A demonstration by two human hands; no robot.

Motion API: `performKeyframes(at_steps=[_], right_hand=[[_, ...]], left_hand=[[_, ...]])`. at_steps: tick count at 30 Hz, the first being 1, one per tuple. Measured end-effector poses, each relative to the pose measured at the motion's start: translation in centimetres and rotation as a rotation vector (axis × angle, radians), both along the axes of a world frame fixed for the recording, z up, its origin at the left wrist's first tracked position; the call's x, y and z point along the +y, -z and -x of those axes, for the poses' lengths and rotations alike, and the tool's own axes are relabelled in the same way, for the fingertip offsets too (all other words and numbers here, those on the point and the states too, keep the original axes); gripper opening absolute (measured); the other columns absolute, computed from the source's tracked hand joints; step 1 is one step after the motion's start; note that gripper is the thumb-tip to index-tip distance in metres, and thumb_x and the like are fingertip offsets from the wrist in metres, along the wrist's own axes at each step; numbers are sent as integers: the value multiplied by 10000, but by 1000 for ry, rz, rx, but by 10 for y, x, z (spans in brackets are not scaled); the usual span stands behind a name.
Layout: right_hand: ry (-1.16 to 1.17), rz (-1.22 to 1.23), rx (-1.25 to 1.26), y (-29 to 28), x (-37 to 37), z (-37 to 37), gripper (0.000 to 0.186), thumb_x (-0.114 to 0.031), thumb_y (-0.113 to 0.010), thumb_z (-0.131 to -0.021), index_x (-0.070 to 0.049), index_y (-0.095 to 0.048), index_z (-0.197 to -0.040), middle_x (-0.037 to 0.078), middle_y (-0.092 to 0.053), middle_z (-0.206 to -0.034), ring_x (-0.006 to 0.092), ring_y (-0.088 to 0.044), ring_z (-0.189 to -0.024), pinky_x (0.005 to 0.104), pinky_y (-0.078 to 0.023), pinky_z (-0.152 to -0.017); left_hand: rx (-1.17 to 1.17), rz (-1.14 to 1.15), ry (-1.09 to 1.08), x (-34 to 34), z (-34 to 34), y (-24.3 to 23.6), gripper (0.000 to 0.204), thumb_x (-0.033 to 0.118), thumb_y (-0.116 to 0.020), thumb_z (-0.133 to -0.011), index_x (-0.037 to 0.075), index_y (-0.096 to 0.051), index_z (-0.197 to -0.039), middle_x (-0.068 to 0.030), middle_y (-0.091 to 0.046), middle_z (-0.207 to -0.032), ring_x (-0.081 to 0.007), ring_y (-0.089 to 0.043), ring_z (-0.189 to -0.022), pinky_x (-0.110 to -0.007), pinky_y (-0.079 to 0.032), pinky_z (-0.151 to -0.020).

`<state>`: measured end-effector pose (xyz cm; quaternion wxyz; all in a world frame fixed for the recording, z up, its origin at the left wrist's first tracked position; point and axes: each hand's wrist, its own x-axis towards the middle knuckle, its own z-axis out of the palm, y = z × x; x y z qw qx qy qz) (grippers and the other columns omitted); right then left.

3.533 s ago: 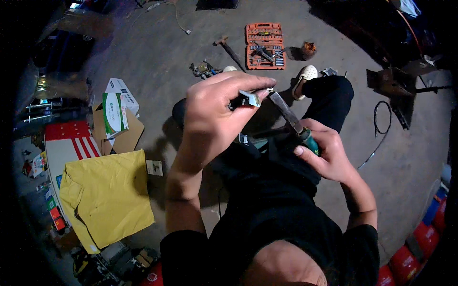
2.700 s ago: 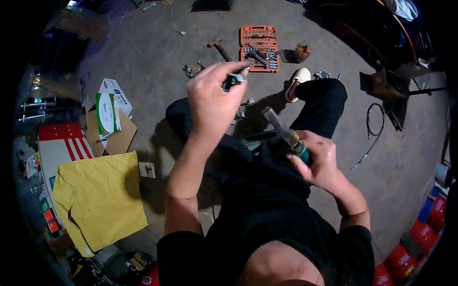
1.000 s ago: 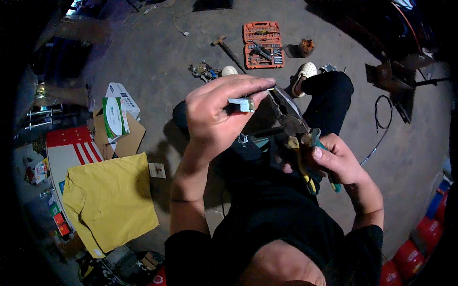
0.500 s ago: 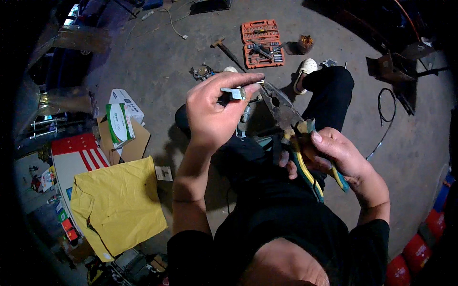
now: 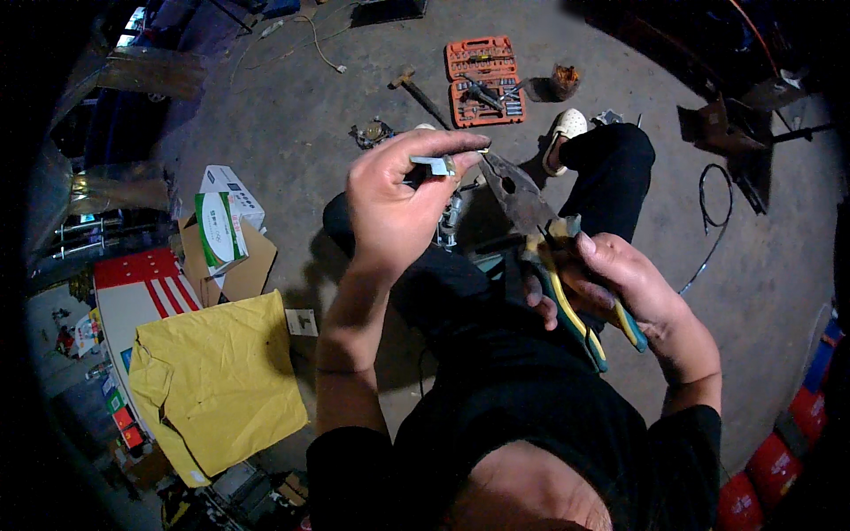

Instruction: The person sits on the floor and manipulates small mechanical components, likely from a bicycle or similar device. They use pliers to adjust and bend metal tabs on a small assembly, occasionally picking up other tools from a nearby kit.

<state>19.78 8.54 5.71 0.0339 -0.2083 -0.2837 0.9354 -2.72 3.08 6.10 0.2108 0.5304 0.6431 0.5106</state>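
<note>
My left hand is raised in front of me, thumb and fingers pinched round a small pale metal piece. Part of that piece sticks out beside the thumb; the rest is hidden by the fingers. Combination pliers with yellow and green handles are gripped in my right hand. Their jaws point up and left, with the tip at my left fingertips. Whether the jaw tip bites on the piece, I cannot tell. Beneath my hands, between my legs, a metal assembly is partly hidden.
An orange socket set case lies unfolded on the floor ahead, near a hammer and a small tub. Left stand boxes and a yellow cloth. A black cable lies to the right, red containers at lower right.
The pliers have tilted slightly and their handles sit a little higher. Less of the pale piece shows at my left fingertips. Both hands keep nearly the same place.
</note>
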Motion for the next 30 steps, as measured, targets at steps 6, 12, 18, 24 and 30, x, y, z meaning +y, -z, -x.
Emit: performKeyframes(at_steps=[6, 12, 18, 24, 30], right_hand=[[-9, -19, -72, 0, 0, 3, 518, -397, -407, -970, 84, -565, -1076, 168, -640, -992, 218, -642, -823, 323, -523, -782], [-27, -76, -127, 2, 6, -1, 485, -404, -398, -973, 36, -572, -1080, 113, -641, -948, 182, -622, -794, 309, -512, -752], [41, -163, -134, 13, -1, -1, 520, -417, -400, -974, 51, -609, -887, 105, -627, -794, 165, -593, -708, 278, -476, -689], [18, -531, -194, 3, -7, 11, 545, -423, -418, -969, 35, -616, -750, 69, -605, -676, 127, -565, -648, 265, -455, -637], [71, -801, -279, 8, -24, 19, 479, -385, -500, -946, -9, -531, -650, -12, -467, -550, 61, -407, -511, 251, -349, -450]], left_hand=[[137, -75, -41, 5, 4, 6, 139, -9, -694, -756, 36, -712, -886, -42, -651, -851, -70, -574, -720, -182, -437, -518], [-47, 23, -98, 12, -7, 19, 145, -32, -696, -708, 4, -687, -848, -101, -670, -821, -201, -633, -771, -293, -479, -722], [-119, -44, -68, 13, -11, 25, 132, -51, -679, -721, -5, -677, -845, -87, -651, -785, -171, -616, -741, -267, -463, -689], [-54, -124, -115, 8, -8, 19, 128, -33, -687, -728, -13, -670, -853, -98, -663, -819, -181, -627, -759, -282, -476, -709], [-266, -195, -196, -7, -4, 24, 93, 15, -686, -794, -6, -680, -884, -26, -648, -800, -45, -497, -523, -189, -380, -461]])
